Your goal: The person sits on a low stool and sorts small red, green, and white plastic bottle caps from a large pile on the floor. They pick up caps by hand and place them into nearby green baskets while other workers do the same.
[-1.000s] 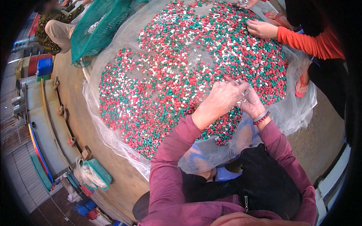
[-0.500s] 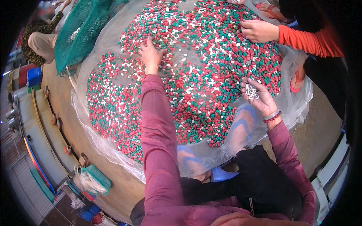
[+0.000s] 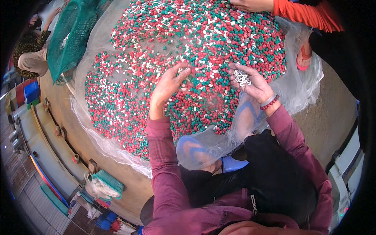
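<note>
A wide spread of small red, green and white pebble-like pieces (image 3: 196,113) lies on a sheer white mesh sheet (image 3: 84,117). Over its middle is my left hand (image 3: 169,84), thumb and fingers pinched together, a small white piece (image 3: 181,70) showing between the fingertips. My right hand (image 3: 256,87) is turned palm up at the right, its fingers curled around a small heap of white looped pieces (image 3: 241,78). More white looped pieces (image 3: 159,5) lie scattered over the far part of the spread.
At the far right, a co-worker's hand (image 3: 250,4) in an orange sleeve (image 3: 303,15) touches the spread. Another person (image 3: 33,58) sits at the far left beside a green net (image 3: 70,37). A teal basket (image 3: 111,182) stands on the floor at lower left.
My left hand has come back from the far part of the spread toward me, its spread fingers now pinched. My right hand has moved left, closer to it, still holding the white looped pieces.
</note>
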Available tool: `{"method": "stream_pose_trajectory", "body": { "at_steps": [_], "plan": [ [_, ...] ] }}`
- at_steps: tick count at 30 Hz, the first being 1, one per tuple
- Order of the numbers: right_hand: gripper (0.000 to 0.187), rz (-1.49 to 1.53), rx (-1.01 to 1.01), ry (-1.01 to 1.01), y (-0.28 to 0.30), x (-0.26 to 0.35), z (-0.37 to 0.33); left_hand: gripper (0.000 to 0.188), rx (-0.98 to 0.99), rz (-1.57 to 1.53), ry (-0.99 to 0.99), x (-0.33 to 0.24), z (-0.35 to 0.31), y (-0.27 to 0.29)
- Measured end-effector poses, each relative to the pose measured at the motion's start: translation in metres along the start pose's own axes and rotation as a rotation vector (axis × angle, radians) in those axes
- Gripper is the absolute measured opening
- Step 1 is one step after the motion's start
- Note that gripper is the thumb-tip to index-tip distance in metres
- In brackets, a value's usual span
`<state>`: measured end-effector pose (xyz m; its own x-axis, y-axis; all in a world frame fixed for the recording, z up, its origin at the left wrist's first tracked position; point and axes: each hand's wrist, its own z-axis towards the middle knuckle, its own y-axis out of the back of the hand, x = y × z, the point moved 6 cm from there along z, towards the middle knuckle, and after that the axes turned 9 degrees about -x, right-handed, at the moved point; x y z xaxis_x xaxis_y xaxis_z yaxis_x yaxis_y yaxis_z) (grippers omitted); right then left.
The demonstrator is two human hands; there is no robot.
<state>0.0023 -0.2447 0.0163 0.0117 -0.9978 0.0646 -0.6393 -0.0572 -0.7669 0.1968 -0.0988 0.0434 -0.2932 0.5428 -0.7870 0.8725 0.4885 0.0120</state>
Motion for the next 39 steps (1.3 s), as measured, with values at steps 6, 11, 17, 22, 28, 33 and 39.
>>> {"method": "stream_pose_trajectory", "body": {
  "at_steps": [6, 11, 17, 22, 28, 33, 39],
  "plan": [
    [0.028, -0.034, -0.039, 0.016, 0.001, -0.005, 0.002, 0.041, -0.155, 0.621, -0.222, -0.003, -0.022, 0.011],
    [0.031, -0.049, -0.074, -0.012, 0.005, -0.01, -0.002, 0.037, -0.436, 0.629, -0.238, -0.017, -0.048, 0.042],
    [0.035, -0.064, -0.079, -0.04, 0.01, -0.019, -0.002, 0.031, -0.523, -0.165, -0.182, 0.014, -0.061, 0.052],
    [0.034, -0.075, -0.073, -0.034, 0.009, -0.022, -0.001, 0.031, -0.458, -0.533, -0.029, 0.054, -0.053, 0.034],
    [0.033, -0.072, -0.1, -0.013, 0.01, -0.022, -0.002, 0.027, -0.444, -0.428, -0.058, 0.058, -0.045, 0.034],
    [0.034, -0.067, -0.108, -0.021, 0.013, -0.021, -0.001, 0.028, -0.653, 0.337, -0.271, 0.048, -0.036, 0.032],
    [0.029, -0.039, -0.094, -0.033, 0.014, -0.019, -0.001, 0.022, -0.706, 0.633, -0.426, 0.032, -0.024, 0.022]
  ]
}}
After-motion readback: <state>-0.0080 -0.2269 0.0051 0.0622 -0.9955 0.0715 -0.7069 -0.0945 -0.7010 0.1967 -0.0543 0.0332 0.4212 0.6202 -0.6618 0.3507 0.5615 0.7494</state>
